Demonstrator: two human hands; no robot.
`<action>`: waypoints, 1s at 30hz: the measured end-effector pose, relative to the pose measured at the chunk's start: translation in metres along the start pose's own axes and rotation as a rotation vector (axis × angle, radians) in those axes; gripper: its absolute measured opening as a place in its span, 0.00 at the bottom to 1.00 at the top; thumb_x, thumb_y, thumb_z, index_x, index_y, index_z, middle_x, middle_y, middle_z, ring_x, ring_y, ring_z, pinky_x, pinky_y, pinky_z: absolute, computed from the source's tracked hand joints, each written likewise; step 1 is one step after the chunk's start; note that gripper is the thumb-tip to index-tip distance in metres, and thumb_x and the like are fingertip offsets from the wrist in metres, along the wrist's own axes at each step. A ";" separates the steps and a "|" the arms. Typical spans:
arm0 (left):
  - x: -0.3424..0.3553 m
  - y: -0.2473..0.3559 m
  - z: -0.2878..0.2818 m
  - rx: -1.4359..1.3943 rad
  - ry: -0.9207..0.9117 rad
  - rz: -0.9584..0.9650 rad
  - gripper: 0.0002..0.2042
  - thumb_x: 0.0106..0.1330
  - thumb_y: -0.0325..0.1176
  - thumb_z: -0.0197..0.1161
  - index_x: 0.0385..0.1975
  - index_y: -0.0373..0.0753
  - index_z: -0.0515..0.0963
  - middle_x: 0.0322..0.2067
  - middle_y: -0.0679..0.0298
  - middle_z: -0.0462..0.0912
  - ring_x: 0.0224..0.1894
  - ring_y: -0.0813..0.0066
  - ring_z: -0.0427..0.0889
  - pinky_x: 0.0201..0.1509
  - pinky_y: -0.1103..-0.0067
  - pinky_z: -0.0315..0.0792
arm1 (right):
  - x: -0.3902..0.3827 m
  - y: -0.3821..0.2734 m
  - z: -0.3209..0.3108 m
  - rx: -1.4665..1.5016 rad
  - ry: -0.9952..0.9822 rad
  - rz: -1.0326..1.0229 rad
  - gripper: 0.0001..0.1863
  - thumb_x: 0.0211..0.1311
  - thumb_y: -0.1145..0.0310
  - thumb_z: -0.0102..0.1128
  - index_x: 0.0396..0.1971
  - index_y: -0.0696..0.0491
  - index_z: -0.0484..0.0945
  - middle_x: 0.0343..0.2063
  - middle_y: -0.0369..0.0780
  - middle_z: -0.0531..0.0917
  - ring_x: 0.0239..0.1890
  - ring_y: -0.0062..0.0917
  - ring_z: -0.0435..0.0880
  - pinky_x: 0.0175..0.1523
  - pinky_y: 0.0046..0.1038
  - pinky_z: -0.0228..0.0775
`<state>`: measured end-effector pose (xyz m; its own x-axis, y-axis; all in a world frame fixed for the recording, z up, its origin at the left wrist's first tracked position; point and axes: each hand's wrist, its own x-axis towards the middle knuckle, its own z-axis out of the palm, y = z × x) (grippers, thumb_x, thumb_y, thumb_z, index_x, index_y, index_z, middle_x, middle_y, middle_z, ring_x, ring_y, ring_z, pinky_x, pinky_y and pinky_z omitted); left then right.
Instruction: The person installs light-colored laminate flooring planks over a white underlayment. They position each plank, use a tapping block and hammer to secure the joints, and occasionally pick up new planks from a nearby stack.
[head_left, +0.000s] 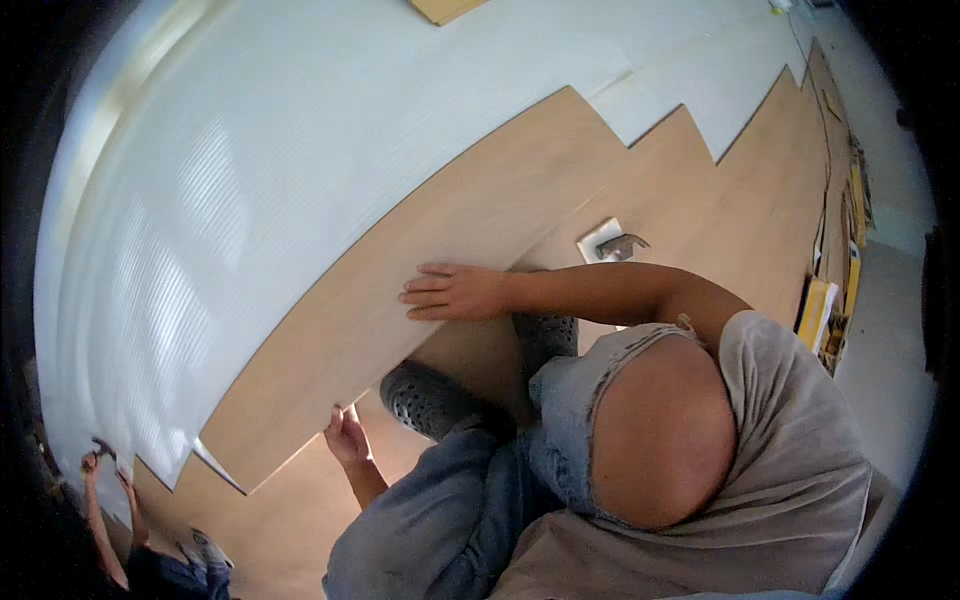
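A long light-wood plank (330, 330) lies diagonally beside pale ribbed underlay (230, 180). My right hand (455, 292) rests flat on the plank, fingers stretched out. Below it, my left hand (348, 432) grips the plank's near edge with bent fingers, its fingertips partly hidden. Just beyond my right arm, a hammer (625, 243) lies on a small white block (598, 240). My dark perforated shoes (435, 398) are tucked by the plank, and my bent knee shows through torn jeans (560, 420).
At the lower left, a co-worker's hands (92, 465) are raised, one around a hammer-like tool. Laid planks (740, 190) step along the underlay. At the right are a cable (824, 180), yellow boxes or strips (818, 310) and a grey wall or floor strip (885, 320).
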<state>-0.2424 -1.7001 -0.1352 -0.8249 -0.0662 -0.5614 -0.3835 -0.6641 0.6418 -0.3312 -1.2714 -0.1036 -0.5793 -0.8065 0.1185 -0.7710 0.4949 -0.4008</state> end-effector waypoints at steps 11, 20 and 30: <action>-0.012 0.006 0.039 0.760 0.458 -0.180 0.14 0.72 0.39 0.64 0.36 0.31 0.78 0.31 0.54 0.85 0.31 0.64 0.86 0.35 0.70 0.83 | 0.002 0.020 0.004 0.078 -0.008 -0.015 0.42 0.53 0.44 0.67 0.65 0.51 0.71 0.70 0.41 0.67 0.74 0.35 0.61 0.79 0.45 0.43; -0.004 0.007 0.025 0.929 0.328 -0.177 0.15 0.72 0.40 0.64 0.31 0.31 0.77 0.24 0.52 0.84 0.23 0.64 0.85 0.28 0.70 0.83 | -0.004 0.032 0.011 0.197 0.065 -0.058 0.40 0.55 0.46 0.67 0.64 0.54 0.72 0.71 0.42 0.66 0.74 0.35 0.61 0.79 0.43 0.45; -0.002 0.004 0.017 1.115 0.296 -0.094 0.17 0.74 0.41 0.61 0.27 0.34 0.72 0.18 0.56 0.80 0.15 0.70 0.79 0.17 0.76 0.76 | -0.002 0.038 0.018 0.177 0.093 -0.079 0.38 0.60 0.44 0.64 0.63 0.54 0.72 0.70 0.43 0.67 0.74 0.37 0.60 0.79 0.42 0.46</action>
<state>-0.2490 -1.6899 -0.1228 -0.7007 -0.3213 -0.6370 -0.7132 0.3400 0.6130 -0.3547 -1.2569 -0.1358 -0.5473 -0.8030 0.2358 -0.7612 0.3606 -0.5390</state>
